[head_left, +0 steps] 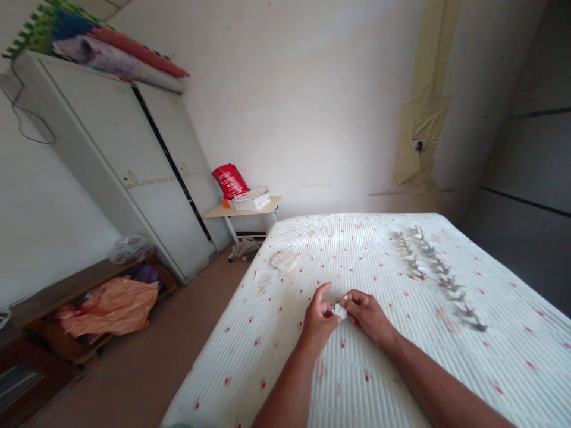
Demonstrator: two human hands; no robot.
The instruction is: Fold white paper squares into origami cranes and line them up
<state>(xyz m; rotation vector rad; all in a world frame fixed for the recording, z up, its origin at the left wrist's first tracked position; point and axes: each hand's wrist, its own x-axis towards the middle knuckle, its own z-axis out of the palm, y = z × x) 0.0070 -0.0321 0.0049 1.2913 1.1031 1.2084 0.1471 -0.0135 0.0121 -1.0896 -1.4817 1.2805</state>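
Observation:
Over the middle of the bed, my left hand [319,315] and my right hand [366,314] meet at a small white piece [341,310] that looks like paper or thin plastic. Thumb and fingers of my left hand pinch its left side, while one finger sticks out. My right hand closes on its right side with thumb and fingertips. To the right lie two rows of small greyish, spiky items [450,286], too blurred to name. A round pale stack or bundle [284,260] and a printed paper slip [264,278] lie to the left.
The bed [357,380] has a ribbed white cover with red dots. Behind its left corner stands a small table [216,211] with a red bag [229,181] and a white box [253,203]. A grey cabinet [107,142] and a low wooden bench [75,351] stand left.

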